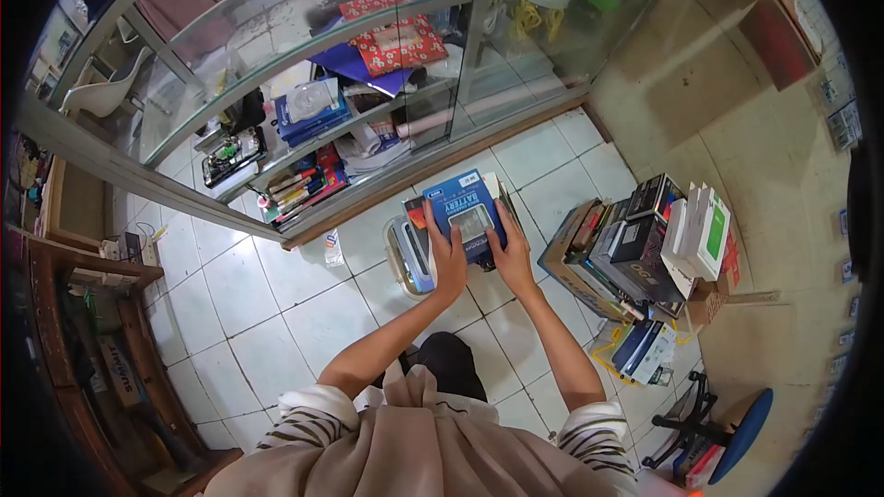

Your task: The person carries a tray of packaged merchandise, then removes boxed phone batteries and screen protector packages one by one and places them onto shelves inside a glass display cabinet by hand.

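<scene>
A blue box with "BATTERY" printed on it and a window in its front is held between both hands, near the middle of the head view. My left hand grips its left side, thumb on the front. On its right side my right hand is closed round the edge, thumb also on the front. Behind and below the box are other boxes or papers, mostly hidden. Just left of my left hand, a light blue and white case lies on the tiled floor.
A glass cabinet with packages and papers stands ahead. To the right, a carton and stacked boxes sit near the wall, with a chair nearer. A wooden shelf is at the left.
</scene>
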A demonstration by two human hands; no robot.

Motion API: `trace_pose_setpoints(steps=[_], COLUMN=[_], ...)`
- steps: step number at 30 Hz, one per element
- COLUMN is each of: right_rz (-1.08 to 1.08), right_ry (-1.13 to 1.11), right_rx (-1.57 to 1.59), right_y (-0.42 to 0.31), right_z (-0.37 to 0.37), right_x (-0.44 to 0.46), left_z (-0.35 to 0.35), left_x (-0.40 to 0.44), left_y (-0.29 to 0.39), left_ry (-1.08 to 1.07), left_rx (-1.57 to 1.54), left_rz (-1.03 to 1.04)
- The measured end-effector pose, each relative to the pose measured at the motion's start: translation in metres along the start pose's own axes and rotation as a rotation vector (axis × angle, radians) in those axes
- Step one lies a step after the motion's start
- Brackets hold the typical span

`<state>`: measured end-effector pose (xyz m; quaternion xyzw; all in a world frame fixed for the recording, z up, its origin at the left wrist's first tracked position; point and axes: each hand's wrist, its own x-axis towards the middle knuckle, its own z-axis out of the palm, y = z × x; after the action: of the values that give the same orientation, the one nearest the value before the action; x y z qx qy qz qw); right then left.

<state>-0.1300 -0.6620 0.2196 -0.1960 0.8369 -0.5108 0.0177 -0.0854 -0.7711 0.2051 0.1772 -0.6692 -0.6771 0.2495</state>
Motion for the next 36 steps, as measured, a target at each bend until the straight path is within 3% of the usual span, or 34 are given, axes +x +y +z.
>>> trace_pose_setpoints(steps=[4,10,16,19,22,26,28,29,32,34,36], right_rz=[-0.068,-0.325,-0.903,-0.975,-1.079,-0.931,-0.872,-0.886,-0.946,-0.922,-0.873], right_ry=[0.012,-0.073,-0.13,-0.102,0.036,-0.043,-0.047,-0.043,0.13,0.329,0.216], right_rx=[0.056,0.16,0.166,0.213,0.239,0.553,0.548,0.556,0.531,0.343,0.424], right_y=[-0.047,-0.174,-0.303,-0.359,-0.407,-0.462,-0.482,-0.492,-0.52,-0.535,-0.544], right_z=[-0.012,-0.03,-0.022,-0.002,0.031,0.087,0.124,0.139,0.181,0.199,0.204], right_x=[0.009,0.047,0.116,0.155,0.199,0.247,0.28,0.29,0.324,0.344,0.355], left_z=[-0.011,-0.061,-0.134,-0.168,-0.208,-0.257,-0.287,-0.298,-0.309,-0.317,-0.317], left_x=[0.005,0.055,0.121,0.158,0.208,0.263,0.298,0.317,0.336,0.362,0.377], left_y=[0.038,0.166,0.296,0.35,0.392,0.432,0.437,0.434,0.442,0.435,0.431], left_ry=[0.035,0.03,0.128,0.182,0.188,0.272,0.33,0.351,0.478,0.517,0.69], left_rx=[0.098,-0.187,-0.139,-0.125,-0.273,-0.057,0.082,0.015,-0.089,-0.08,0.234], left_rz=[0.118,0.297,0.71,0.854,0.75,0.719,0.542,0.644,0.655,0.741,0.788])
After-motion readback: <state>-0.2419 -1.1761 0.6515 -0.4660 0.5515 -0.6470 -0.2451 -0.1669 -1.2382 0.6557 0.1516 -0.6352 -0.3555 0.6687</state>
